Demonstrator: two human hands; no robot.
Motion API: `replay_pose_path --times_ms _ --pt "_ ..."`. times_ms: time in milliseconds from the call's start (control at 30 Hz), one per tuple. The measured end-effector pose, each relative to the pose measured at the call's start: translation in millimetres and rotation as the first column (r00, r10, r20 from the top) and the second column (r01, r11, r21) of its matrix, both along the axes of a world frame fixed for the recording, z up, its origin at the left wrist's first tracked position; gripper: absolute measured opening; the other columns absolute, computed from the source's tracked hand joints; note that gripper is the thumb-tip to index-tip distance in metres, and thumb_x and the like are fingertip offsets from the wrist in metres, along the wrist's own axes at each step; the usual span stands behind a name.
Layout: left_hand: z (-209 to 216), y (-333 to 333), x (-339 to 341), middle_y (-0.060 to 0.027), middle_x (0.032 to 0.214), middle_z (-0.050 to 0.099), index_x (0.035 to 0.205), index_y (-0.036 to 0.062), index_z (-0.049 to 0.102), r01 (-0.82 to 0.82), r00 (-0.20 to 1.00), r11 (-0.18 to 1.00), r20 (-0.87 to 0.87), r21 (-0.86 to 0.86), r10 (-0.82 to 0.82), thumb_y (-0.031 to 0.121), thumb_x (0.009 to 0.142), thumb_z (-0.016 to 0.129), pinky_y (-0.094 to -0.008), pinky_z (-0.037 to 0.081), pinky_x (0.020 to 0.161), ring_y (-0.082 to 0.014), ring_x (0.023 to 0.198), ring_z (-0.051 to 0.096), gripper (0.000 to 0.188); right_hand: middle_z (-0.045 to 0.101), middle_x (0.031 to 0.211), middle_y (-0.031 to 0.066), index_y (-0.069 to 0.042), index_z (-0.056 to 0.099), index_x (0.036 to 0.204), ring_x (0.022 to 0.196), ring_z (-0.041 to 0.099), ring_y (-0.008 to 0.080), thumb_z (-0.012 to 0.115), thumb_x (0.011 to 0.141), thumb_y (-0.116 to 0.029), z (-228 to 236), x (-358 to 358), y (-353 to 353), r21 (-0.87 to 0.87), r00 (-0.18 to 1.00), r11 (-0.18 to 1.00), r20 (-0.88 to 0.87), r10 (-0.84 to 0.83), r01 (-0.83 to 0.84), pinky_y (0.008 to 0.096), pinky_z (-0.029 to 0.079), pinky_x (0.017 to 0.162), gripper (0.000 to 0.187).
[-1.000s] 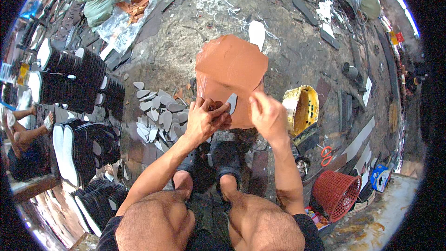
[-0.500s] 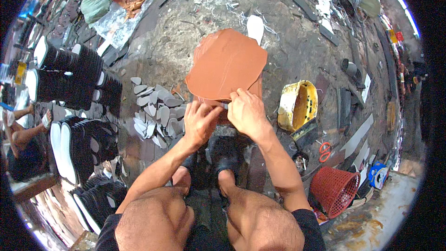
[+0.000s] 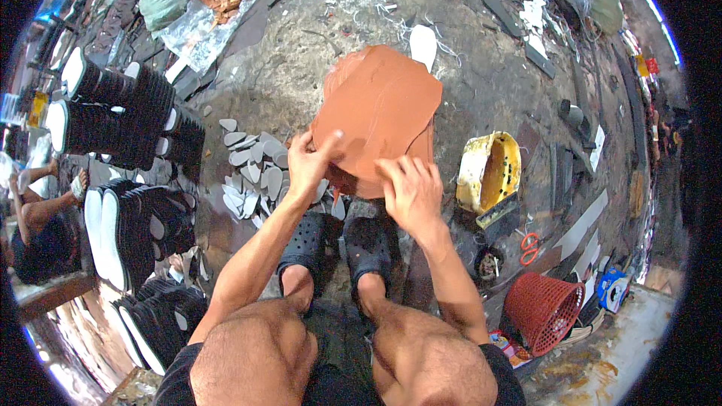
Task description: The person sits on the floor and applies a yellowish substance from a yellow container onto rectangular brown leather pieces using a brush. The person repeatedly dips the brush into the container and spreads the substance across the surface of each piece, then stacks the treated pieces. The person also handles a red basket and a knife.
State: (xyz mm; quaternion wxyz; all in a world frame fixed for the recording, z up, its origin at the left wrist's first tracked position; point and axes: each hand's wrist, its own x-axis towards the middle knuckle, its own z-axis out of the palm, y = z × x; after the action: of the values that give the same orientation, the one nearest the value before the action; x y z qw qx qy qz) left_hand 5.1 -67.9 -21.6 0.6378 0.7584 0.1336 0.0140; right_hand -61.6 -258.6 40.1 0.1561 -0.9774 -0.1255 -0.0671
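Observation:
A stack of orange-brown, leather-like sheets (image 3: 380, 113) with rounded cut edges lies on the floor in front of my feet. My left hand (image 3: 307, 169) is at the left near edge of the stack, its thumb spread away from the fingers and slightly blurred over the top sheet. At the near right edge, my right hand (image 3: 414, 192) has its fingers bent over the top sheet, holding its border; the thumb is partly hidden. Just beyond the stack lies a white sole-shaped piece (image 3: 423, 46).
Grey oval cut pieces (image 3: 259, 162) are heaped left of the stack. Rows of black shoe parts with white soles (image 3: 109, 237) stand farther left, near another person's legs. At right are a yellow glue-stained container (image 3: 489, 173), orange-handled scissors (image 3: 529, 248) and a red basket (image 3: 543, 312).
My hands have moved apart from the near edge. The left thumb has lifted and spread, and the near edge of the top sheet now reaches closer to me. The view has shifted slightly.

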Motion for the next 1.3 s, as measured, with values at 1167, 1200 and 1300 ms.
replay_pose_path --times_ms 1167,1200,1300 --pt "69 139 138 -0.0048 0.124 0.057 0.143 0.0153 0.039 0.036 0.997 0.535 0.067 -0.844 0.039 -0.001 0.085 0.065 -0.0416 0.055 0.092 -0.0239 0.113 0.06 0.065 0.07 0.105 0.0121 -0.001 0.054 0.134 0.096 0.068 0.0165 0.06 0.098 -0.012 21 25 -18 0.847 0.885 0.261 -0.454 -0.103 0.464 0.0311 0.057 0.079 0.038" --pt "52 141 148 -0.0057 0.119 0.058 0.142 0.016 0.04 -0.001 0.992 0.513 0.065 -0.859 0.11 -0.002 0.087 0.063 -0.0413 0.058 0.086 -0.0233 0.105 0.063 0.063 0.07 0.104 0.0121 -0.002 0.055 0.134 0.096 0.068 0.0164 0.06 0.097 -0.012 14 23 -20 0.832 0.881 0.293 -0.458 -0.118 0.471 0.031 0.057 0.079 0.038" --pt "-13 163 170 -0.0091 0.116 0.061 0.143 0.016 0.04 -0.153 0.985 0.694 -0.055 -0.704 0.161 -0.004 0.084 0.064 -0.037 0.057 0.075 -0.0235 0.096 0.066 0.066 0.071 0.102 0.0122 -0.001 0.057 0.13 0.094 0.068 0.0171 0.06 0.097 -0.011 4 14 -22 0.792 0.863 0.343 -0.476 -0.17 0.505 0.0302 0.056 0.079 0.035"
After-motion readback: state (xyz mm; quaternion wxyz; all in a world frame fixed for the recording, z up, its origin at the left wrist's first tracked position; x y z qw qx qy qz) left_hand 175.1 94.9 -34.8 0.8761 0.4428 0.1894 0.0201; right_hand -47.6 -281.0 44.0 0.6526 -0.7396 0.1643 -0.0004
